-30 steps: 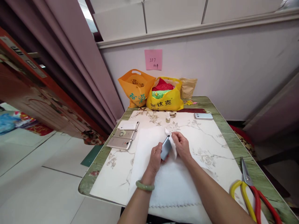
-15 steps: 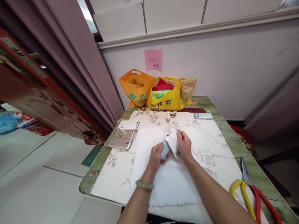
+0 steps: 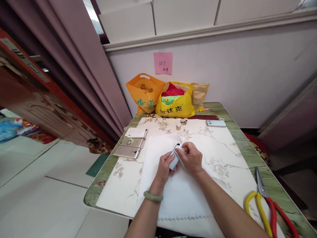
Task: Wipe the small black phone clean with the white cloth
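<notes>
- Blue phone (image 3: 174,161) is clamped in the left hand (image 3: 164,167), above the white cloth (image 3: 183,205) on the desk (image 3: 92,198)
- Right hand (image 3: 193,158) pinches what looks like a wipe (image 3: 181,161) at its edge, work seemingly unfinished
- Three phones (image 3: 137,142) lie left; whether done, cannot tell

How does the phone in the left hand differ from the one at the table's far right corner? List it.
The held phone is gripped in the left hand and tilted; the far phone lies flat.
The right hand is up against the held phone; no hand is near the far phone.
Fingers partly cover the held phone; the far phone's upper face is uncovered.
Both are slim and pale.
</notes>
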`<state>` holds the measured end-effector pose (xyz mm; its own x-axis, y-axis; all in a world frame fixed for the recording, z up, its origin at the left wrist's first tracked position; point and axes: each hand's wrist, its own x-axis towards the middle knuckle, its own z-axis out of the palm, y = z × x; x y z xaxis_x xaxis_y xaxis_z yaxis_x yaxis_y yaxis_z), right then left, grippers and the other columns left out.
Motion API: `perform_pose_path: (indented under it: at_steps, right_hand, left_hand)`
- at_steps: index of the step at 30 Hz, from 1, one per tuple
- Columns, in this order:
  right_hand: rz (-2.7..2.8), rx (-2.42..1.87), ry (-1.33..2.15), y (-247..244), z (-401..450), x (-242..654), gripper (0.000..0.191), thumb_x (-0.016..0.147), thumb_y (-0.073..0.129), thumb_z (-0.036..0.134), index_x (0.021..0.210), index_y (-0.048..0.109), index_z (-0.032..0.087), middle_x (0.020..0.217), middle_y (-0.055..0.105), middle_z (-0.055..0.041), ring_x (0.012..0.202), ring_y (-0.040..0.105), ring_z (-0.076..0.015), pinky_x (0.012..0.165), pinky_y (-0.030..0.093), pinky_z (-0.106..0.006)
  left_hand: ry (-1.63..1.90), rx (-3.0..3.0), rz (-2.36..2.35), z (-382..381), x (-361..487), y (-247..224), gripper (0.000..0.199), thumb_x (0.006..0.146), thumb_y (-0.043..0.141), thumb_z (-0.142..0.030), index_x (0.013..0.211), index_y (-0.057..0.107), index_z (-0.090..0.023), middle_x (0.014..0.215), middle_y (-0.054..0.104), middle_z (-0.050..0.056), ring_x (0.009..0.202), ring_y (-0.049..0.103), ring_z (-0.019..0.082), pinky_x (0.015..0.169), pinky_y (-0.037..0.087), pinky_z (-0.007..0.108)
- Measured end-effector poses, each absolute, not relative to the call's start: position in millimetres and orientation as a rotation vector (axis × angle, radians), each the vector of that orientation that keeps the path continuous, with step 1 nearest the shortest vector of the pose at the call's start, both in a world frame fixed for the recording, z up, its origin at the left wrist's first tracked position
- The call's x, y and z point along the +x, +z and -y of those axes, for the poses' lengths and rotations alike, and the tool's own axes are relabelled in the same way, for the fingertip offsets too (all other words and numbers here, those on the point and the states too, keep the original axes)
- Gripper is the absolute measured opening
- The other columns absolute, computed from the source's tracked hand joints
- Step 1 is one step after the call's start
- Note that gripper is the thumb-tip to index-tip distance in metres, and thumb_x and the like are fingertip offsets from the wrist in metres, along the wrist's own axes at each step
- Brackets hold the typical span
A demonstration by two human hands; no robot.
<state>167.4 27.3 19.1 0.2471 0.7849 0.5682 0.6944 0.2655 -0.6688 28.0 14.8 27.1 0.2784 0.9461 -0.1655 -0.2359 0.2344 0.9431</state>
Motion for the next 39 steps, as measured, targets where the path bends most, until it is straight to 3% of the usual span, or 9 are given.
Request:
perform_pose_path:
  at_steps: [8, 17, 23, 27, 29, 34, 39]
  right_hand:
    - [1.291, -1.484, 0.326, 15, -36, 174, 0.030, 0.083, 0.060, 0.047, 0.071, 0.057, 0.020, 0.061, 0.052, 0.0041, 0.053, 0.045, -0.0102, 0.056, 0.037, -0.024]
    - [0.517, -1.136, 0.933, 2, -64, 218, 0.041, 0.071, 0.069, 0.055, 0.089, 0.065, 0.019, 0.079, 0.066, 0.0017, 0.071, 0.057, -0.0139, 0.067, 0.046, -0.025]
    - [0.584, -0.991, 1.140, 14, -61, 216, 0.035, 0.072, 0.069, 0.054, 0.080, 0.062, 0.021, 0.069, 0.061, 0.0055, 0.060, 0.052, -0.0120, 0.058, 0.042, -0.023]
    - [0.729, -0.972, 1.250, 20, -57, 213, 0.039, 0.079, 0.058, 0.059, 0.081, 0.063, 0.020, 0.065, 0.058, 0.0032, 0.057, 0.048, -0.0133, 0.055, 0.041, -0.025]
    - [0.774, -1.006, 1.234, 18, -59, 210, 0.043, 0.081, 0.056, 0.060, 0.084, 0.065, 0.018, 0.064, 0.056, 0.0024, 0.053, 0.045, -0.0119, 0.052, 0.038, -0.024]
    - [0.856, -1.178, 0.970, 14, -62, 203, 0.042, 0.070, 0.071, 0.051, 0.096, 0.062, 0.020, 0.075, 0.059, 0.0030, 0.054, 0.044, -0.0098, 0.052, 0.038, -0.023]
    - [1.309, -1.480, 0.749, 25, -54, 200, 0.033, 0.072, 0.067, 0.053, 0.084, 0.066, 0.022, 0.078, 0.065, 0.0012, 0.062, 0.052, -0.0138, 0.061, 0.040, -0.025]
  left_hand:
    - [0.975, 1.024, -0.943, -16, 27, 24, 0.036, 0.082, 0.058, -0.048, 0.092, 0.062, -0.014, 0.060, 0.059, 0.001, 0.042, 0.047, 0.008, 0.040, 0.031, 0.020]
    - [0.849, 1.107, -1.073, -12, 32, 28, 0.047, 0.077, 0.062, -0.054, 0.102, 0.064, -0.014, 0.059, 0.058, 0.000, 0.044, 0.046, 0.008, 0.039, 0.033, 0.018]
    - [0.751, 1.055, -1.043, -20, 39, 35, 0.044, 0.078, 0.061, -0.052, 0.099, 0.065, -0.014, 0.056, 0.059, 0.000, 0.041, 0.046, 0.008, 0.039, 0.032, 0.019]
    - [0.743, 1.000, -0.985, -34, 45, 36, 0.040, 0.079, 0.062, -0.050, 0.097, 0.063, -0.015, 0.056, 0.059, 0.000, 0.040, 0.047, 0.009, 0.038, 0.028, 0.019]
    - [0.768, 1.000, -0.952, -39, 47, 35, 0.040, 0.081, 0.059, -0.053, 0.087, 0.063, -0.014, 0.055, 0.059, 0.001, 0.039, 0.048, 0.009, 0.038, 0.027, 0.020]
    - [0.902, 0.991, -0.957, -42, 50, 29, 0.058, 0.088, 0.040, -0.063, 0.067, 0.060, -0.012, 0.052, 0.058, 0.004, 0.038, 0.048, 0.010, 0.039, 0.028, 0.022]
    - [0.982, 0.986, -1.001, -36, 54, 25, 0.065, 0.090, 0.031, -0.066, 0.063, 0.059, -0.013, 0.046, 0.055, 0.003, 0.038, 0.047, 0.010, 0.040, 0.029, 0.022]
